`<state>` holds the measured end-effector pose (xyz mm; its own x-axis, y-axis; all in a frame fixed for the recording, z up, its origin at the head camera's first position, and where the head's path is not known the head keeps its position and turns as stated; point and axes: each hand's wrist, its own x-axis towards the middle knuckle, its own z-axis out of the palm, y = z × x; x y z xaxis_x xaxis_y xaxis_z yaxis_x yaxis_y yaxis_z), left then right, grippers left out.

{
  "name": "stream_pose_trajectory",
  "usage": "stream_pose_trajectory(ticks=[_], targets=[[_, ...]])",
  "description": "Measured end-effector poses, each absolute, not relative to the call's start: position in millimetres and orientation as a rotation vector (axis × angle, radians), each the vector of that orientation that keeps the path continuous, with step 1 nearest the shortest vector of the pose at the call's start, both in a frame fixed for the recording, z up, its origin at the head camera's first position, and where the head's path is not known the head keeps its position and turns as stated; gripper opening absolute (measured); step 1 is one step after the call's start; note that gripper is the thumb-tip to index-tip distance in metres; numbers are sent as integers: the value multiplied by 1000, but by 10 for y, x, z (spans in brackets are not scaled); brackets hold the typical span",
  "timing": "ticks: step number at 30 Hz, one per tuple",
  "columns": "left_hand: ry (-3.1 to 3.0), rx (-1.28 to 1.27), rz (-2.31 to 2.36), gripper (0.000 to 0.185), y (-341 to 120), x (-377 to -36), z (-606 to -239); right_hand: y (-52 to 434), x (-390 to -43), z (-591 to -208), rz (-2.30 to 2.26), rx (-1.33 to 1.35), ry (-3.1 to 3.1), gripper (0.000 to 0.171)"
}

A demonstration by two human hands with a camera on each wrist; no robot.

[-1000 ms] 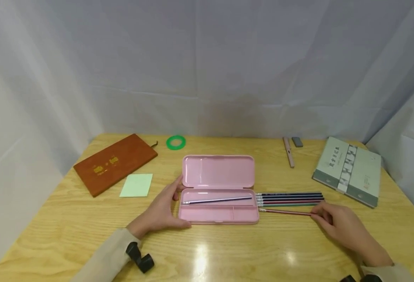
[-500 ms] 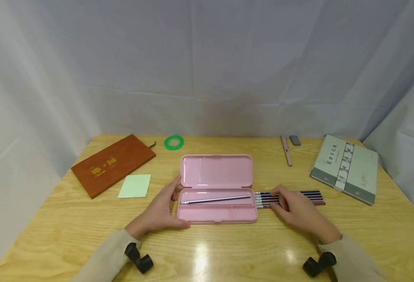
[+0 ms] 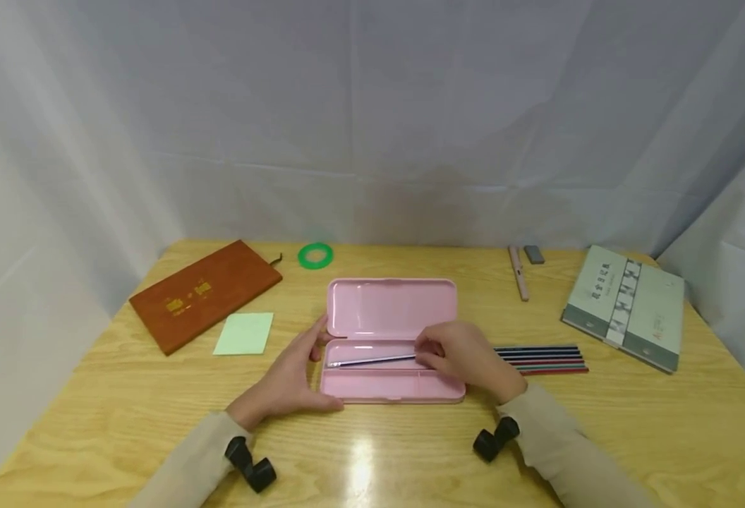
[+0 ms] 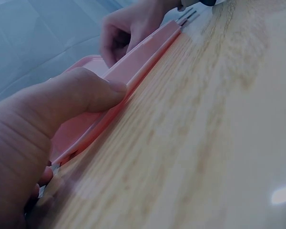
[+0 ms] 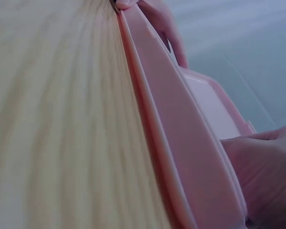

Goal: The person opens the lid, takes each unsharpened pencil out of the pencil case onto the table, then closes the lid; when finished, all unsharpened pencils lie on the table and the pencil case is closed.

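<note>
Now, left hand (image 3: pixel 290 381): fingers relaxed, steadying open pink plastic pencil case (image 3: pixel 390 341).
Right hand (image 3: pixel 464 356): curled over case tray; whether it holds anything, cannot tell.

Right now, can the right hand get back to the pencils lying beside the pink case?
Probably yes. The right hand is over the open pink case, and the pencils lie just to its right on bare table, with nothing between them.

Wooden table (image 3: pixel 118 416) with pencil case (image 3: pixel 391 310), pencils (image 3: pixel 547 358)
</note>
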<state>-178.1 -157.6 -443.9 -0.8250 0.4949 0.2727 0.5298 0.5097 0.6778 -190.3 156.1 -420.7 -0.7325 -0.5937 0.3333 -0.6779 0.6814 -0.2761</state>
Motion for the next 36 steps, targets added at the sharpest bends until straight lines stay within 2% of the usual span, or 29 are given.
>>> stream_pose_trajectory(ticks=[5, 10, 17, 27, 31, 36], targets=[[-2705, -915, -1237, 130, -1566, -1773, -4435, 1398, -1937, -4192, 450, 1080, -2681, 9], [-2711, -914, -1237, 131, -1544, -1781, -4429, 1448, -1856, -4129, 460, 1005, -2703, 9], [-2716, -902, -1237, 131, -1547, -1799, -4388, 1949, -1622, -4109, 536, 866, -2633, 5], [-2738, -878, -1244, 131, -1584, -1779, -4384, 2895, -1206, -4168, 496, 464, -2695, 8], [-2747, -875, -1253, 132, -1575, -1767, -4399, 3134, -1100, -4222, 516, 476, -2713, 15], [-2739, -878, -1227, 131, -1578, -1773, -4417, 3213, -1036, -4283, 582, 539, -2717, 20]])
